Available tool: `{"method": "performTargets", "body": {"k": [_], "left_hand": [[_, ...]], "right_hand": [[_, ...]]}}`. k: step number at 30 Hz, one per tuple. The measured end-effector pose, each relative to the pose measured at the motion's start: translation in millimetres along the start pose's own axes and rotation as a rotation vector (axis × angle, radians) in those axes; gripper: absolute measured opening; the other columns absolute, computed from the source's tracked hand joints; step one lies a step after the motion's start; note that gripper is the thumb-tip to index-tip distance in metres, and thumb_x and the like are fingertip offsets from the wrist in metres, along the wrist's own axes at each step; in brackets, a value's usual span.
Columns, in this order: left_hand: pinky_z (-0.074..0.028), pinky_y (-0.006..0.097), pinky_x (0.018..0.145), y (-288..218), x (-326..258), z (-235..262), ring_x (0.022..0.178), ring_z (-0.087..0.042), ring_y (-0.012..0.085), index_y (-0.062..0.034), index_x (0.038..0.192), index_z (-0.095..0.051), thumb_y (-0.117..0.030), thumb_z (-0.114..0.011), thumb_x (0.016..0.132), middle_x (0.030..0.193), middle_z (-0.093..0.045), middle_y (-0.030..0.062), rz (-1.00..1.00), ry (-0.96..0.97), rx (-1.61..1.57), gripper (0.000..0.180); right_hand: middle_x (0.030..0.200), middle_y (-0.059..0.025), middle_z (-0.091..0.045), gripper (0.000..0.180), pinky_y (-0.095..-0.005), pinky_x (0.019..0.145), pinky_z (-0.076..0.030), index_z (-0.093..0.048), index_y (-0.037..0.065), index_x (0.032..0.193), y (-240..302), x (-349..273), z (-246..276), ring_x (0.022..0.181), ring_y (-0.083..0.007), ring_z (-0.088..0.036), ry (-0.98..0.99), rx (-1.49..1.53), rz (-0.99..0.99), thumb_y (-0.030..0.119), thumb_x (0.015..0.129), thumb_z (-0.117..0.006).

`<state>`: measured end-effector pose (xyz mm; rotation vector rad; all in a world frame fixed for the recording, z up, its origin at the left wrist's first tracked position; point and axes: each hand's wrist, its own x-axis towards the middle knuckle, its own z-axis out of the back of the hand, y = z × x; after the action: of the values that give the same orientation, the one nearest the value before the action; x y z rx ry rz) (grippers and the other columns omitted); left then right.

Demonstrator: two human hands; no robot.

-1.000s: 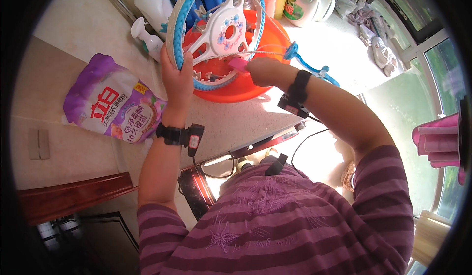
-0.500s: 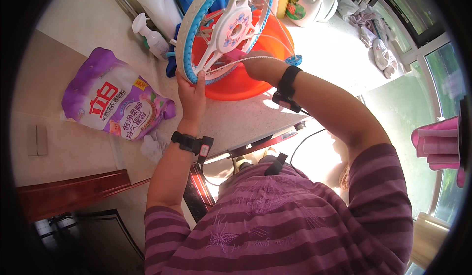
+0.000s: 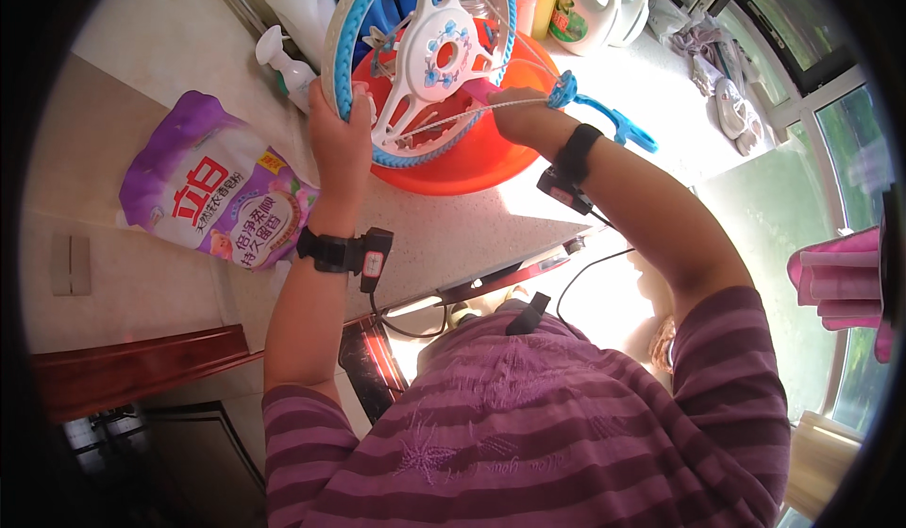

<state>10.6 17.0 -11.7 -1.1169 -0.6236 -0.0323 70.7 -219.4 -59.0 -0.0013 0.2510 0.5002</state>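
Observation:
A round white-and-blue plastic drying rack, wheel-shaped with spokes, a patterned hub and white cords, is held tilted over an orange-red basin. My left hand is closed round the left side of its rim. My right hand is closed on a small pink item against the spokes, right of the hub; its kind is unclear and the fingertips are partly hidden. From the cords a blue hook hangs out over my right wrist.
A purple washing powder bag lies left on the counter. Spray bottle, white bottle and large white jugs stand behind the basin. At the far right, shoes lie by the window. Black cables hang from my wristbands.
The drying rack has shifted slightly left and turned its hub more toward me. My left hand moved left and up with the rim. The blue hook has swung out to the right.

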Motion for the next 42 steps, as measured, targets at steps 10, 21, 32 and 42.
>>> {"method": "performTargets", "body": {"k": [10, 21, 32, 42], "left_hand": [[-0.048, 0.032, 0.093, 23, -8, -1, 0.105, -0.062, 0.0202, 0.0027, 0.122, -0.049, -0.008, -0.062, 0.091, 0.116, -0.064, 0.0143, -0.044, -0.003, -0.11, 0.035], [-0.043, 0.029, 0.098, 20, -19, 21, 0.11, -0.054, 0.0151, 0.0005, 0.132, -0.049, -0.033, -0.046, 0.104, 0.127, -0.057, 0.0088, 0.073, 0.209, -0.336, 0.044], [-0.04, 0.029, 0.101, 25, -8, 41, 0.114, -0.054, 0.0143, -0.0005, 0.133, -0.051, -0.039, -0.03, 0.108, 0.129, -0.058, 0.0093, 0.073, 0.318, -0.301, 0.051], [-0.044, 0.027, 0.09, 21, -14, 45, 0.097, -0.058, 0.0104, -0.0041, 0.122, -0.054, -0.037, -0.028, 0.109, 0.119, -0.062, 0.0089, 0.128, 0.353, -0.217, 0.044]], "right_hand": [[0.111, -0.0183, -0.067, 0.047, -0.0404, 0.081, -0.054, -0.059, 0.016, 0.131, -6, -7, 2, 0.102, -0.0331, -0.066, 0.014, 0.124, 0.163, 0.004, 0.085, -0.056], [0.13, -0.0129, -0.053, 0.051, -0.0497, 0.1, -0.042, -0.055, 0.018, 0.134, 12, -36, -18, 0.124, -0.0334, -0.049, -0.316, 0.057, 0.005, 0.011, 0.085, -0.066], [0.111, -0.0102, -0.064, 0.03, -0.039, 0.092, -0.049, -0.065, 0.01, 0.118, 55, -60, -15, 0.104, -0.0296, -0.061, -0.578, 0.374, 0.335, 0.011, 0.088, -0.061], [0.114, -0.0136, -0.063, 0.034, -0.0408, 0.09, -0.051, -0.063, 0.005, 0.118, 96, -46, -27, 0.106, -0.0318, -0.061, -0.706, 0.748, 0.432, 0.006, 0.084, -0.064]]}}
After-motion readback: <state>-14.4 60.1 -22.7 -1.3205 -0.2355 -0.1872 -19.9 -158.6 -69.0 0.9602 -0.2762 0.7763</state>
